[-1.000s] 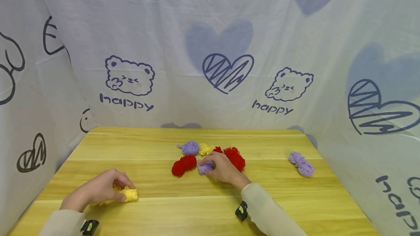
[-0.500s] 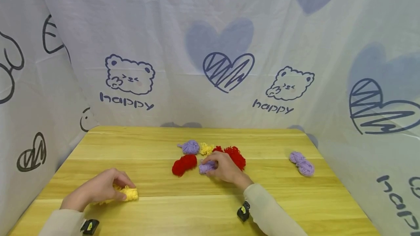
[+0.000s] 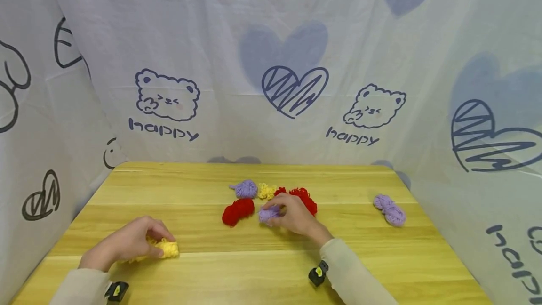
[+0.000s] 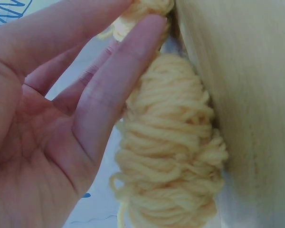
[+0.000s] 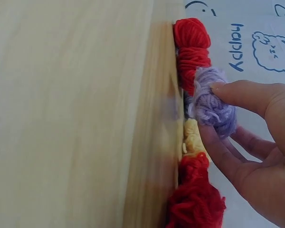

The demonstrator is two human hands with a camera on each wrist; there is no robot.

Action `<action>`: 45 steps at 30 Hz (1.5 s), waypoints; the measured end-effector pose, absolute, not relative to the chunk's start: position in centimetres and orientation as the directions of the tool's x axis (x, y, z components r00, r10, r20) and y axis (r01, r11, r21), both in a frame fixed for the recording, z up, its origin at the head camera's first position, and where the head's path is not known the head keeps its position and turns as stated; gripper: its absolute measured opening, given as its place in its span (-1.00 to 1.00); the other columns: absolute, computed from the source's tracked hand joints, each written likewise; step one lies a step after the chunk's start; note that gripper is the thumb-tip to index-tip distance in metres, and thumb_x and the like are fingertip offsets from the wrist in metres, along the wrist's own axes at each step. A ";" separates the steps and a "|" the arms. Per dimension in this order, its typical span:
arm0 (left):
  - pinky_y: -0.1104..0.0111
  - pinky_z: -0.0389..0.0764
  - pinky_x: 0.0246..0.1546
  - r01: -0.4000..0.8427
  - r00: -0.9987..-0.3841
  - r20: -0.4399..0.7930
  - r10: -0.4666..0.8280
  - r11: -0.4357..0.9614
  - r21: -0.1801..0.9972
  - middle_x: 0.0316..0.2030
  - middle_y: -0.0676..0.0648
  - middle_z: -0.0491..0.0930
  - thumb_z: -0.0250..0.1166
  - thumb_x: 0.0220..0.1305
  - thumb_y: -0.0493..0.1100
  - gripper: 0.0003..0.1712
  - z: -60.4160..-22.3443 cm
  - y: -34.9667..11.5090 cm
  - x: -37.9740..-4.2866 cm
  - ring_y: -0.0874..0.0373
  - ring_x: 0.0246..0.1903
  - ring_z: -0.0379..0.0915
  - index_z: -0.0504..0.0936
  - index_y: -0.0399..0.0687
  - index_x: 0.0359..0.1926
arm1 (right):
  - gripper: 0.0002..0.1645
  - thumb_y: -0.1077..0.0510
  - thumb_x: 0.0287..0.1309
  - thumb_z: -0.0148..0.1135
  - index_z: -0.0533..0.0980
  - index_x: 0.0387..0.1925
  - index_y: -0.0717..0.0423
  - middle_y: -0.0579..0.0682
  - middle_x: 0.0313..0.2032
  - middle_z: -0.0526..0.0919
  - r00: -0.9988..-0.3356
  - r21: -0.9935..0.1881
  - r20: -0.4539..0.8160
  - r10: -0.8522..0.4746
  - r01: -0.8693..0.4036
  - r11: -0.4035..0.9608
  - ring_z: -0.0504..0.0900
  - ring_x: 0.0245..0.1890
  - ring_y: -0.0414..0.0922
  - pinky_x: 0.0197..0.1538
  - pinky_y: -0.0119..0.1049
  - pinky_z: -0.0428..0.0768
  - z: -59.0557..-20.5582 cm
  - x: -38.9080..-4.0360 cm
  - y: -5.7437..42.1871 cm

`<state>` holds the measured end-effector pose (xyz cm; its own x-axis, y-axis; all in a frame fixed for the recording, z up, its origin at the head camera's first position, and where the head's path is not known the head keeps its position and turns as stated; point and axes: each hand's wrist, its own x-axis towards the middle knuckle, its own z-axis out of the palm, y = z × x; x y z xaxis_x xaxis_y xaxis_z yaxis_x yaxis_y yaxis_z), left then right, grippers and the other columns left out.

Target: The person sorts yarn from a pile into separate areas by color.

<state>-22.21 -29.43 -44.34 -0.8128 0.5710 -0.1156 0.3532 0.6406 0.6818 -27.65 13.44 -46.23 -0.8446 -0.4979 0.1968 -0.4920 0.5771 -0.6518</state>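
Note:
In the head view my left hand (image 3: 134, 243) is at the table's left front, its thumb and fingers pinching a yellow yarn bundle (image 3: 169, 249). The left wrist view shows the wound yellow strands (image 4: 171, 142) close up, low beside the tabletop. Near the centre, my right hand (image 3: 292, 213) pinches a small purple yarn bundle (image 5: 211, 102) between thumb and fingers. Just left of that hand lies a red yarn skein (image 3: 238, 211). Partly behind the hand sits a loose red yarn bundle (image 3: 306, 200).
Behind the right hand are another purple yarn ball (image 3: 246, 188) and a small yellow yarn bundle (image 3: 266, 191). A purple yarn skein (image 3: 389, 210) lies far right on the wooden table (image 3: 237, 276). A printed white curtain (image 3: 228, 126) encloses the back and sides.
My right hand has shifted slightly to the right with the purple yarn, opening a small gap from the red skein. The left hand stays in place on the yellow yarn.

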 end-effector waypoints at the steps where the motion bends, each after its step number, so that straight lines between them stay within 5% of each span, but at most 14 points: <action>1: 0.11 0.74 0.01 0.355 -0.813 -0.114 0.571 0.641 0.680 -0.13 0.07 0.75 0.58 0.05 -0.24 -0.67 -44.3 -29.4 -22.2 0.18 -0.08 0.68 0.84 0.06 -0.10 | -0.64 0.24 0.10 0.55 0.75 -0.03 -0.02 -0.09 -0.08 0.72 -0.846 -0.653 0.197 -0.495 -0.490 0.578 0.65 -0.06 -0.16 0.08 -0.26 0.71 -46.2 -27.7 13.5; 45: 0.11 0.74 0.01 0.357 -0.813 -0.111 0.571 0.640 0.680 -0.13 0.06 0.75 0.57 0.07 -0.24 -0.68 -44.1 -29.3 -22.0 0.15 -0.08 0.69 0.83 0.05 -0.10 | -0.62 0.25 0.07 0.56 0.75 -0.03 -0.01 -0.03 -0.07 0.75 -0.860 -0.644 0.240 -0.451 -0.489 0.589 0.65 -0.10 -0.13 0.02 -0.22 0.71 -43.2 -27.3 16.7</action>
<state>-21.97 -29.30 -44.12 -0.8132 0.5714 -0.1109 0.3572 0.6403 0.6800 -27.35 16.69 -43.25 -0.8596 -0.4514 0.2395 -0.4886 0.5888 -0.6439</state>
